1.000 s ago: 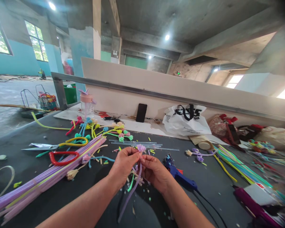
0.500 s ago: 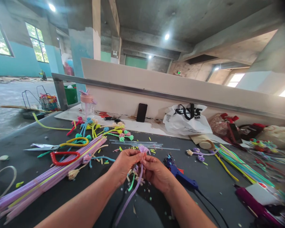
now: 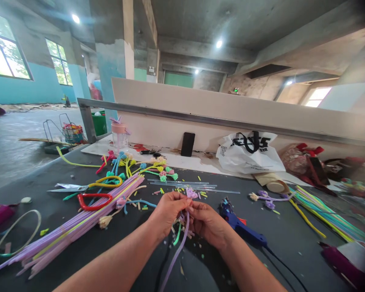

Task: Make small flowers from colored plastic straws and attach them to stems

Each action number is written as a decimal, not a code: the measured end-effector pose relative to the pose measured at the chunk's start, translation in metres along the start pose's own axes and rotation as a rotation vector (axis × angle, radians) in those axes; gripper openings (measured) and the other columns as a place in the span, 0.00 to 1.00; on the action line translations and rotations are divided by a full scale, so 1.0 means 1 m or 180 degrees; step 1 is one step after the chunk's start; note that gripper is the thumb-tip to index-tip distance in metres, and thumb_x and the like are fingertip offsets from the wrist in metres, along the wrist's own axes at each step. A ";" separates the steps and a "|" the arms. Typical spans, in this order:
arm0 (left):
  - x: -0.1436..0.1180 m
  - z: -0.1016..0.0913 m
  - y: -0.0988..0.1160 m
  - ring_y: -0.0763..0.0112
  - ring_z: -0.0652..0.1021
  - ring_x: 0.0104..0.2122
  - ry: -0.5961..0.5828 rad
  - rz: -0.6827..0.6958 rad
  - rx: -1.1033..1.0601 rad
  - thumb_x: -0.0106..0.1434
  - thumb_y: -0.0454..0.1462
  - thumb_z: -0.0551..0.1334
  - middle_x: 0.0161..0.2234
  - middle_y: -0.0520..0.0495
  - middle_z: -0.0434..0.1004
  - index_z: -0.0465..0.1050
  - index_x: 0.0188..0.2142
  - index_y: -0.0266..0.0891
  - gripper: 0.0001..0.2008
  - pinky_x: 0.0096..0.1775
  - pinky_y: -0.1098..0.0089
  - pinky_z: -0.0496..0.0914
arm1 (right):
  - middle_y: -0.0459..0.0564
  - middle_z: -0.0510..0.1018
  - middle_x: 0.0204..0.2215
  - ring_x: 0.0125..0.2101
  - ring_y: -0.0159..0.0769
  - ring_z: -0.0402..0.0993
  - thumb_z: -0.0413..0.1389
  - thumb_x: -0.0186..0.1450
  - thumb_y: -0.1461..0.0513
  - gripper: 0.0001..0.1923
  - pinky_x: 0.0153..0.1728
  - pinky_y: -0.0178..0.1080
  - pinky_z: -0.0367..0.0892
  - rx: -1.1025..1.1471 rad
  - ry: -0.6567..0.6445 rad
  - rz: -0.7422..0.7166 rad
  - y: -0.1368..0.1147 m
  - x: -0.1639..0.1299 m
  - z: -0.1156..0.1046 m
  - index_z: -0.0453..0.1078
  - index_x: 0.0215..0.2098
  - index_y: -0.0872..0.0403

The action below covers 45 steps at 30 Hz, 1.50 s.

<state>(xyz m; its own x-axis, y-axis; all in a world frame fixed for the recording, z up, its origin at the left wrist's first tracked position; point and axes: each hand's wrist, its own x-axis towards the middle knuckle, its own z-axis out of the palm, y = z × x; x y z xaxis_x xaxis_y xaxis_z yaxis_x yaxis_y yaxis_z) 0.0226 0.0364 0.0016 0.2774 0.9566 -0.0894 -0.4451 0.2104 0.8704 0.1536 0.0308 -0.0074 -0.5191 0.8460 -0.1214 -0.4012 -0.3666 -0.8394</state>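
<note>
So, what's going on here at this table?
A person's left hand and right hand together pinch a lilac, frilly-topped piece, its stem hanging below. A blue glue gun lies to the right. On the left, scissors rest partly over a bundle of mostly lilac and pink lengths.

Bare forearms (image 3: 118, 255), ungloved fingers (image 3: 177, 198)
</note>
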 end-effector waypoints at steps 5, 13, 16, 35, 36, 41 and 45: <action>0.001 -0.001 0.001 0.76 0.70 0.15 -0.0241 -0.0028 0.0039 0.43 0.44 0.69 0.17 0.52 0.70 0.70 0.24 0.33 0.16 0.21 0.74 0.64 | 0.43 0.70 0.19 0.19 0.25 0.64 0.63 0.53 0.62 0.08 0.27 0.32 0.63 0.0073 0.0017 -0.0024 -0.001 0.000 -0.003 0.71 0.28 0.58; 0.003 -0.007 0.002 0.86 0.62 0.14 -0.0553 -0.0072 -0.0131 0.48 0.44 0.67 0.17 0.54 0.66 0.73 0.26 0.31 0.15 0.17 0.80 0.51 | 0.44 0.72 0.21 0.20 0.24 0.64 0.65 0.51 0.63 0.09 0.27 0.30 0.61 0.0307 0.0061 0.0064 -0.006 -0.004 0.003 0.71 0.28 0.59; 0.002 -0.008 0.002 0.83 0.68 0.17 -0.0485 -0.0101 -0.0175 0.48 0.42 0.67 0.19 0.51 0.69 0.73 0.26 0.32 0.14 0.19 0.80 0.56 | 0.43 0.71 0.19 0.18 0.23 0.62 0.64 0.52 0.63 0.09 0.24 0.29 0.59 0.0278 0.0013 0.0082 -0.006 -0.004 0.003 0.70 0.28 0.59; 0.003 -0.010 0.004 0.80 0.70 0.17 -0.0407 -0.0172 -0.0140 0.45 0.41 0.69 0.19 0.50 0.72 0.73 0.26 0.31 0.14 0.19 0.78 0.60 | 0.44 0.71 0.21 0.17 0.21 0.61 0.63 0.53 0.62 0.09 0.23 0.29 0.59 0.0157 0.0023 0.0056 -0.004 -0.002 0.001 0.70 0.28 0.59; 0.003 -0.010 0.004 0.81 0.69 0.16 -0.0393 -0.0162 -0.0131 0.45 0.41 0.69 0.19 0.50 0.71 0.73 0.26 0.31 0.14 0.18 0.79 0.59 | 0.44 0.71 0.20 0.17 0.21 0.61 0.63 0.54 0.62 0.09 0.23 0.30 0.59 0.0140 0.0023 0.0054 -0.003 -0.002 0.000 0.70 0.28 0.59; 0.003 -0.010 0.003 0.81 0.69 0.16 -0.0360 -0.0153 -0.0149 0.45 0.39 0.69 0.18 0.50 0.71 0.73 0.25 0.30 0.13 0.19 0.79 0.60 | 0.43 0.70 0.20 0.17 0.21 0.60 0.63 0.54 0.63 0.08 0.23 0.30 0.59 0.0111 0.0041 0.0051 -0.002 -0.002 -0.002 0.69 0.28 0.59; 0.003 -0.011 0.003 0.80 0.70 0.16 -0.0363 -0.0108 -0.0137 0.46 0.39 0.69 0.18 0.51 0.70 0.71 0.23 0.30 0.13 0.21 0.78 0.63 | 0.42 0.68 0.18 0.17 0.22 0.59 0.63 0.53 0.62 0.09 0.22 0.30 0.58 0.0048 0.0041 0.0050 -0.002 -0.002 0.000 0.69 0.27 0.59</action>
<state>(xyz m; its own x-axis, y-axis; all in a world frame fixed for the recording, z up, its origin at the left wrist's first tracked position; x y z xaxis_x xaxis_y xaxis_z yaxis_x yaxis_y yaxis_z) 0.0126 0.0418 -0.0014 0.3868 0.9202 -0.0607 -0.4693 0.2531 0.8460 0.1554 0.0302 -0.0054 -0.5158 0.8450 -0.1414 -0.4044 -0.3856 -0.8293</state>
